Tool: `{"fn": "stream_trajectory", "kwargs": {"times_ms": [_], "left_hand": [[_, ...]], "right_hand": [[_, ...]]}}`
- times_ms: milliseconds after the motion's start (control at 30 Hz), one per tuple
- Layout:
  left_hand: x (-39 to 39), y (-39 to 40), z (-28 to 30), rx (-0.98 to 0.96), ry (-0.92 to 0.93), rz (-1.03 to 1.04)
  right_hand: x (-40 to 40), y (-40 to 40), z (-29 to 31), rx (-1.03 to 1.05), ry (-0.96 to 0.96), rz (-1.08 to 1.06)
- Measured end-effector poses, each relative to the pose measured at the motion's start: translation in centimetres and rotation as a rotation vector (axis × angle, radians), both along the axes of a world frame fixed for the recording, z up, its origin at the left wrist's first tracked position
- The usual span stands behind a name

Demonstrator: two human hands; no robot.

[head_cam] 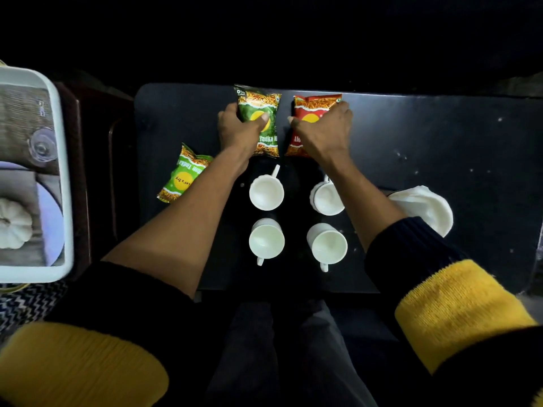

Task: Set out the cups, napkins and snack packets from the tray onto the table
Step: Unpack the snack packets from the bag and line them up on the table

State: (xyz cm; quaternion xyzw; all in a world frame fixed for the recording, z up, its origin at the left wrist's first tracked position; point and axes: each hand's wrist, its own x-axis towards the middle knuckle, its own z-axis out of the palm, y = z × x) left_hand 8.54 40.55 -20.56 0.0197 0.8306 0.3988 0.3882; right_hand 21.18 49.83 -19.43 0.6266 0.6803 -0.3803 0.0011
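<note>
On the black table (440, 148) my left hand (239, 127) grips a green snack packet (260, 107) at the far edge. Right beside it my right hand (326, 130) grips a red snack packet (314, 108). A second green packet (183, 174) lies loose at the left, under my left forearm's side. Several white cups stand in a square in front of me: far left (266, 192), far right (326, 198), near left (266, 240), near right (328, 245). White napkins (423, 207) lie to the right, partly hidden by my right forearm.
A white-rimmed tray (63, 171) with a printed picture inside sits at the far left on a dark wooden stand (88, 142). A zigzag-patterned cloth (26, 301) lies below the tray. My legs are under the table's near edge.
</note>
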Motion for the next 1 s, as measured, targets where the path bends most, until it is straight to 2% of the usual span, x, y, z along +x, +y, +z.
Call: {"fn": "stream_trajectory", "kwargs": {"times_ms": [67,133,267,500,767,1000], "left_hand": [[0.5,-0.2,0.2,-0.047,0.055,-0.034],[1.3,-0.5,0.7,-0.112,0.189,-0.066],[3.4,-1.8,1.3,-0.08,0.359,-0.049],[4.3,-3.1,0.7,-0.047,0.261,-0.127],[2.5,-3.7,0.8,-0.034,0.244,-0.234],[2.3,-2.1,0.1,-0.156,0.396,-0.46]], "right_hand": [[0.2,-0.4,0.2,0.014,-0.013,0.013],[0.6,-0.7,0.4,0.039,-0.026,0.027],[1.2,-1.2,0.6,0.068,-0.051,0.072],[1.3,-1.0,0.5,0.067,-0.045,0.109],[1.5,-1.2,0.4,0.057,-0.017,0.096],[2.2,-1.7,0.8,0.072,0.052,0.142]]}}
